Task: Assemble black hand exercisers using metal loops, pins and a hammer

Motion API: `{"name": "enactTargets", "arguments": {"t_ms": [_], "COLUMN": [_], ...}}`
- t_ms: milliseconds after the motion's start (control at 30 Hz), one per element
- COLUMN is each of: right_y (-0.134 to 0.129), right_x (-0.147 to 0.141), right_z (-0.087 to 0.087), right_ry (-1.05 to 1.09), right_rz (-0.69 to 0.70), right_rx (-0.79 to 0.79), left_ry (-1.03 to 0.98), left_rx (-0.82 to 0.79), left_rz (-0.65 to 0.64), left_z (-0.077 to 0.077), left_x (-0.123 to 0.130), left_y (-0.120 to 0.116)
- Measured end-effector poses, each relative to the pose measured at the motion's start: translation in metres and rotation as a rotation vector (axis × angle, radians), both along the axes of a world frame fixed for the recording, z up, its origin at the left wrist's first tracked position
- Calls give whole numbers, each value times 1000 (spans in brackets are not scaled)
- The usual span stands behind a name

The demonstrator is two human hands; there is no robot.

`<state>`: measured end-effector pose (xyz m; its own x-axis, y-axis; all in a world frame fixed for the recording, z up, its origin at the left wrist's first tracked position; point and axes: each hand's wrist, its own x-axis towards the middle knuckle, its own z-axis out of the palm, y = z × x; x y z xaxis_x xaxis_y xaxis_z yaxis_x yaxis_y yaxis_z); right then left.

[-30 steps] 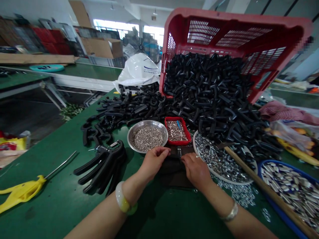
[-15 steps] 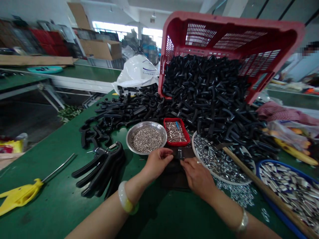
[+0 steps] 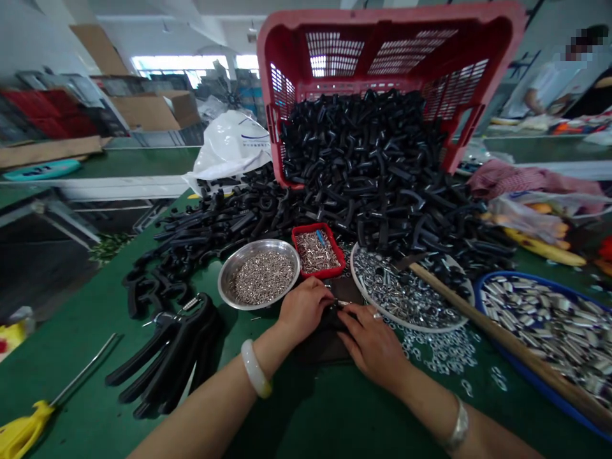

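My left hand (image 3: 305,310) is closed, its fingertips pinching at the left end of a small metal spring (image 3: 343,303). Against the spring's right end press the fingers of my right hand (image 3: 375,341), its thumb lower down. The spring lies roughly level, over a dark flat block (image 3: 325,347); a small black part beside it is mostly hidden by my fingers. Left of my hands rest several black hand grippers (image 3: 172,357) with coil springs. A steel bowl (image 3: 224,280) of small metal pieces and a red tray (image 3: 338,266) of metal pins stand just beyond.
A tilted red crate (image 3: 382,16) spills black handles (image 3: 373,172) over the table. At right are a white tray (image 3: 356,287) of metal parts, a hammer (image 3: 459,303) and a blue basin (image 3: 482,319). A yellow-handled tool (image 3: 26,430) lies left. A person (image 3: 549,86) is behind.
The metal piece between my hands stood upright before and now lies level. My fingers have come closer together around it. The view has swung to the right.
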<state>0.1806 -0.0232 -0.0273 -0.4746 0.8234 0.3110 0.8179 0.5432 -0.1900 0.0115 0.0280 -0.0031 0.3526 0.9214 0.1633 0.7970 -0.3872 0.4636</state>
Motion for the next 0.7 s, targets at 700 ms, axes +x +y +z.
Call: {"name": "enactTargets", "arguments": {"t_ms": [700], "right_y": [1], "right_x": [5], "right_z": [-1], "right_ry": [73], "right_rz": [2], "right_rx": [-26], "left_ry": [332], "left_rx": [241], "left_rz": [-334], "left_z": [-4], "left_x": [-9], "left_y": [7]}}
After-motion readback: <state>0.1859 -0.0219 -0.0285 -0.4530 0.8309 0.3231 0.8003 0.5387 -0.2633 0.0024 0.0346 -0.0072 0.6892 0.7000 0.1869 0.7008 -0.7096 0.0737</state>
